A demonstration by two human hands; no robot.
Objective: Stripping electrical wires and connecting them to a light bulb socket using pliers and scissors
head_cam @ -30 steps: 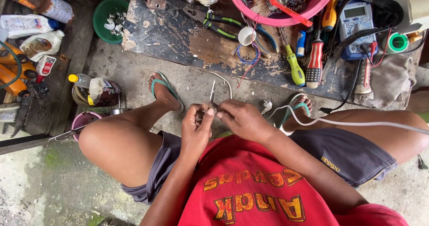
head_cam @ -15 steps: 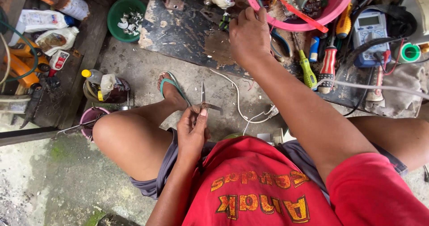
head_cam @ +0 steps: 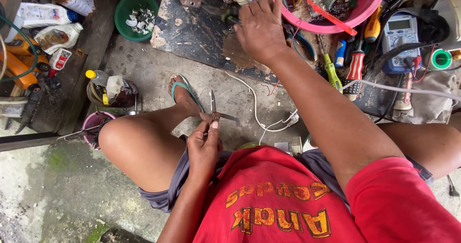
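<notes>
The left hand (head_cam: 205,149) pinches open scissors (head_cam: 217,114) above the knee. The right hand (head_cam: 261,29), fingers spread, presses on a dark board (head_cam: 192,31) beside the pink basin (head_cam: 370,7). White labelled bottles (head_cam: 45,19) lie far left.

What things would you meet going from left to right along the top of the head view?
Green bowl → right hand → pink basin → blue meter → green tape roll.
</notes>
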